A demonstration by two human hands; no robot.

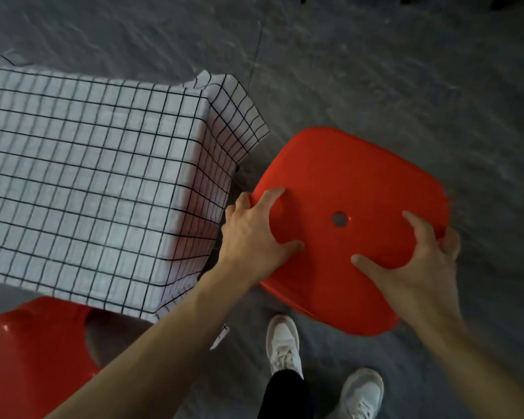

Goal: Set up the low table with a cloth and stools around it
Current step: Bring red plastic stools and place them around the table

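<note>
A white cloth with a black grid [88, 176] covers the low table at the left and hangs over its right side. Just right of the table is a red plastic stool [354, 189] with a small hole in the middle of its seat. My left hand [254, 234] grips the seat's left edge, thumb and forefinger on top. My right hand [418, 261] grips the near right edge, with the thumb on top and the fingers curled under the rim. A second red stool [31, 364] stands at the table's near side, bottom left.
The floor [375, 71] is dark grey stone with a seam running up from the table's far corner. My two feet in pale trainers [285, 343] stand just below the held stool. A small white tag lies on the floor by the table's corner.
</note>
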